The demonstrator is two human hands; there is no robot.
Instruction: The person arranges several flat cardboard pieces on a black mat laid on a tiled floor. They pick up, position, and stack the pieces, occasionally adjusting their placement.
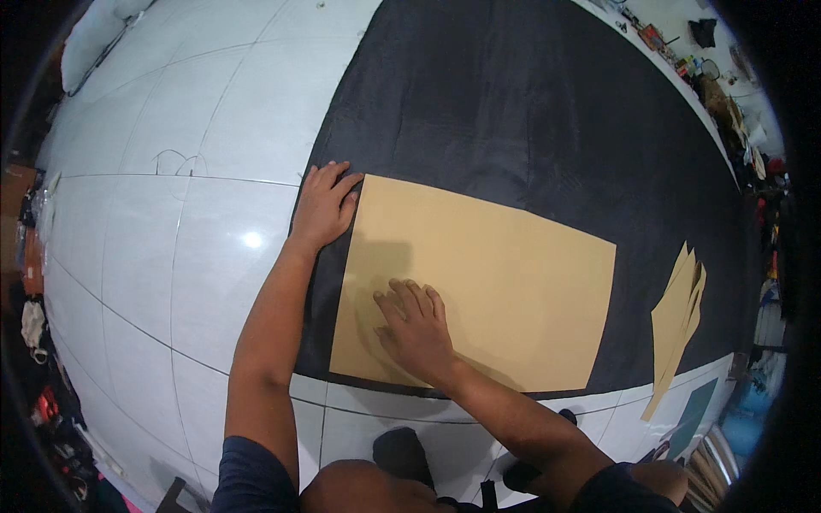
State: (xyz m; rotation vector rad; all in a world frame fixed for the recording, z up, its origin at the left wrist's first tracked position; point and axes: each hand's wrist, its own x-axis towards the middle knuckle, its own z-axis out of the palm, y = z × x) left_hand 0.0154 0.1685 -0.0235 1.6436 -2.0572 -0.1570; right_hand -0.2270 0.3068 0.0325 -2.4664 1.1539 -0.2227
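A large tan sheet of stiff paper or card (505, 282) with slanted edges lies flat on a wide spread of black cloth (479, 94). My left hand (326, 205) rests with fingers out on the cloth's left border, its fingertips by the sheet's far left corner. On the left half of the sheet, my right hand (416, 329) lies palm down with its fingers spread. Neither hand holds anything. To the right, several narrow tan card pieces (680, 316) overlap on the cloth and reach past its near edge.
White tiled floor (128, 256) surrounds the cloth. A dark green flat piece (693, 415) lies at the lower right, near rolled material (714, 457). Assorted clutter (723, 103) lines the right side, and more items (34, 325) stand along the left rim.
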